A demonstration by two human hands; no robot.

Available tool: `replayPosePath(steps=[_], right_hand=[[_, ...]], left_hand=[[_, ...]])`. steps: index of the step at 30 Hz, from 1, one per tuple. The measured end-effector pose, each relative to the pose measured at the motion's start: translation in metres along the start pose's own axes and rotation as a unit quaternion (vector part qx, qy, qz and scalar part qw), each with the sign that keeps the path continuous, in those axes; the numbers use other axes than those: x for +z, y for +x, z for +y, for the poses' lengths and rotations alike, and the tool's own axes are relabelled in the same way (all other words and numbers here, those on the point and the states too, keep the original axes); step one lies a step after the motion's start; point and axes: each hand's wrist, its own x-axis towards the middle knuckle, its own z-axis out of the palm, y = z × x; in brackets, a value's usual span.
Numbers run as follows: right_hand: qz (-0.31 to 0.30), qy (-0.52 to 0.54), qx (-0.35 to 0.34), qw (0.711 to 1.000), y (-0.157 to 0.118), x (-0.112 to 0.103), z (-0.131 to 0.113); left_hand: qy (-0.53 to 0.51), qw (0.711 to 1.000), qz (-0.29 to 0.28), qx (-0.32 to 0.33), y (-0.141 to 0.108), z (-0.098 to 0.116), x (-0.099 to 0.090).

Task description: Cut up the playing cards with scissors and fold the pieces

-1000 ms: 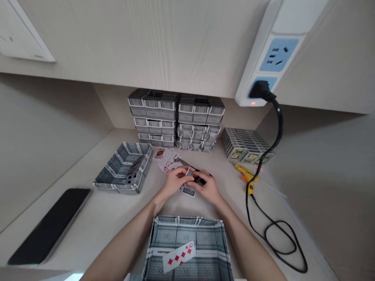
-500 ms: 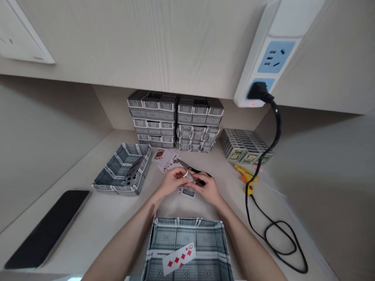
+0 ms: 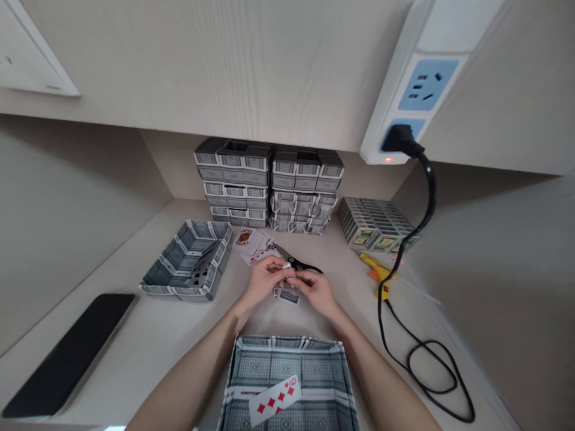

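Observation:
My left hand [image 3: 268, 278] and my right hand [image 3: 313, 288] meet over the middle of the table. Between their fingertips is a small bent playing card [image 3: 287, 266], mostly hidden by the fingers; both hands are closed on it. Just below lies a folded card piece [image 3: 286, 296] with a K at its corner. Behind the hands rest black-handled scissors [image 3: 302, 264] and several loose playing cards [image 3: 252, 240]. Nearest me stands an open box made of cards [image 3: 314, 374], with a nine of diamonds [image 3: 275, 400] lying inside.
To the left are another card box [image 3: 179, 293] holding cards and a black phone [image 3: 72, 353]. Card boxes [image 3: 238, 175] are stacked at the back, beside packed decks [image 3: 377, 224]. A yellow glue gun [image 3: 376, 267] and its black cord [image 3: 431, 341] lie right, below a power strip [image 3: 420, 90].
The right fingers have drawn in around the card piece, which now shows less and looks more tightly bent. More of the scissors' handles is visible. The boxes have not moved.

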Motion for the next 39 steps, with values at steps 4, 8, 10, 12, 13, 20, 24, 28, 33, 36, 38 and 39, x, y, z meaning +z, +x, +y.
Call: replayPosePath(steps=[4,8,10,12,13,20,24,28,33,36,38,39], right_hand=[[-0.030,0.055,0.018,0.998,0.000,0.001,-0.005],[-0.049,0.089,0.047,0.994,0.000,0.001,-0.010],[-0.056,0.106,0.057,0.991,0.000,0.000,-0.013],[-0.062,0.122,0.065,0.989,0.000,0.000,-0.016],[-0.064,0.128,0.068,0.987,0.000,0.000,-0.017],[-0.086,0.162,0.080,0.980,0.000,-0.002,-0.020],[-0.098,0.167,0.091,0.977,-0.001,-0.001,-0.018],[-0.103,0.173,0.091,0.975,-0.002,0.001,-0.017],[-0.101,0.176,0.087,0.975,-0.002,0.003,-0.015],[-0.102,0.187,0.091,0.973,-0.001,0.002,-0.013],[-0.105,0.207,0.097,0.968,-0.001,0.002,-0.011],[-0.106,0.222,0.101,0.964,-0.001,0.002,-0.010]], left_hand=[[-0.021,0.999,0.010,-0.025,-0.003,0.003,0.004],[-0.042,0.998,0.003,-0.052,-0.003,0.005,0.005],[-0.045,0.997,-0.002,-0.058,-0.003,0.004,0.005],[-0.040,0.998,0.004,-0.056,-0.003,0.002,0.005],[-0.036,0.998,0.010,-0.053,-0.002,0.002,0.005],[-0.026,0.998,-0.017,-0.052,-0.003,0.006,0.005],[-0.019,0.998,-0.014,-0.052,-0.003,0.007,0.005],[-0.002,0.999,0.003,-0.039,-0.002,0.004,0.004],[0.008,0.999,0.013,-0.031,-0.004,0.003,0.004],[0.020,0.999,0.018,-0.021,-0.005,0.003,0.005],[0.025,0.999,0.025,-0.013,-0.006,0.004,0.006],[0.024,0.999,0.023,-0.010,-0.006,0.004,0.007]])
